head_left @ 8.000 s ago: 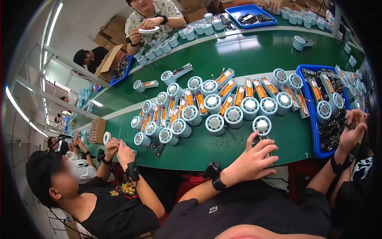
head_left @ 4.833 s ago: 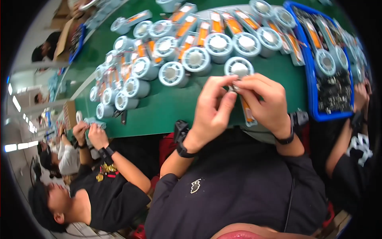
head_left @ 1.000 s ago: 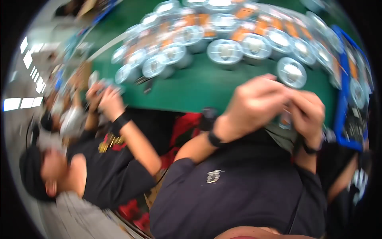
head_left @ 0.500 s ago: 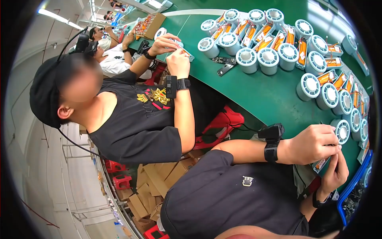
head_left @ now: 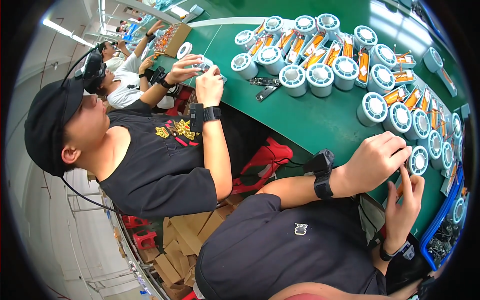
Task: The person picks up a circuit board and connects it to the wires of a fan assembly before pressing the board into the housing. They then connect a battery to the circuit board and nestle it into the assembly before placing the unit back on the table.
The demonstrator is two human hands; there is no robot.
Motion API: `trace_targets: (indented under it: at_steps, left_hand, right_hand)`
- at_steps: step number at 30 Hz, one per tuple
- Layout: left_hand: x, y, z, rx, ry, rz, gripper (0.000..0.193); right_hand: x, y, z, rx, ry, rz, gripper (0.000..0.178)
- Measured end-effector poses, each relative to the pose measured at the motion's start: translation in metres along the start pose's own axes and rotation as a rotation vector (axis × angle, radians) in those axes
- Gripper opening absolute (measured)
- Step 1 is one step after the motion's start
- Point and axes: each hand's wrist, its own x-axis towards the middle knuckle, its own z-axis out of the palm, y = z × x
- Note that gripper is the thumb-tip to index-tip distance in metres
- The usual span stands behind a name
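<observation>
My left hand (head_left: 377, 162) is bent at the wrist, its fingers curled in a pinch beside a light-blue round slotted head (head_left: 418, 160) at the table's near right. Just below it, my right hand (head_left: 404, 205) points its fingers up to meet the left fingertips. Whatever lies between the fingertips is too small and covered to make out. A bit of an open housing with an orange part (head_left: 399, 189) shows behind the right fingers. Both wrists wear black bands, the left one with a small black device (head_left: 320, 167).
Several light-blue units with round slotted heads and orange inner parts (head_left: 320, 80) crowd the green table (head_left: 300, 117). Dark strips (head_left: 265, 90) lie beside them. A blue-rimmed bin (head_left: 430, 245) with small dark parts stands at right. At left a co-worker (head_left: 165, 155) handles a pale part.
The view has shifted a little, moving the scene left. My left hand has risen slightly, and my right fingers stretch straighter toward it. The co-worker's hands remain at the pale part.
</observation>
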Motion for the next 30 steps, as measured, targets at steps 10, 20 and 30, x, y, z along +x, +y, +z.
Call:
trace_targets:
  at_steps: [10,20,30]
  left_hand:
    - [-0.001,-0.001,-0.003,0.019,-0.030,-0.023,0.026]
    - [-0.001,-0.018,-0.010,-0.123,-0.239,0.252,0.019]
    - [-0.008,-0.015,-0.005,-0.298,-0.377,-0.100,0.047]
  right_hand:
    - [0.007,0.009,0.016,-0.032,0.053,-0.020,0.021]
    - [-0.033,0.065,0.010,0.514,0.260,0.274,0.012]
    - [0.001,0.039,0.015,0.498,0.166,0.106,0.014]
